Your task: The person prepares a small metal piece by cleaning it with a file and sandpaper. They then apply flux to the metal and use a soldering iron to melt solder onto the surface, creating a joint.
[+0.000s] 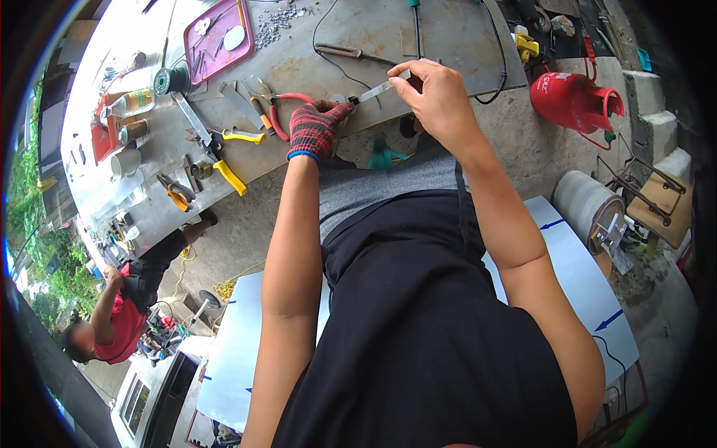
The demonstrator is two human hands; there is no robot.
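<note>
At the near edge of the metal-topped table (pixel 295 71), my left hand (pixel 317 128), in a red and black knit glove, is closed with its fingertips on a small dark piece (pixel 353 100). A flat, pale metal strip (pixel 374 92) slants from that piece up to my bare right hand (pixel 437 101). Thumb and fingers of the right hand pinch the strip's far end. Whether strip and dark piece are joined is too small to tell. Just left of the glove lie red-handled pliers (pixel 275 112). Beyond both hands rests a long dark tool (pixel 351 54).
Yellow-handled snips (pixel 222 164), orange-handled pliers (pixel 178 196), a green wire spool (pixel 170 80) and a pink tray (pixel 243 52) lie leftward. Small metal bits (pixel 275 26) are scattered behind. A red gas cylinder (pixel 571 99) stands right. Another person (pixel 123 321) is at the lower left.
</note>
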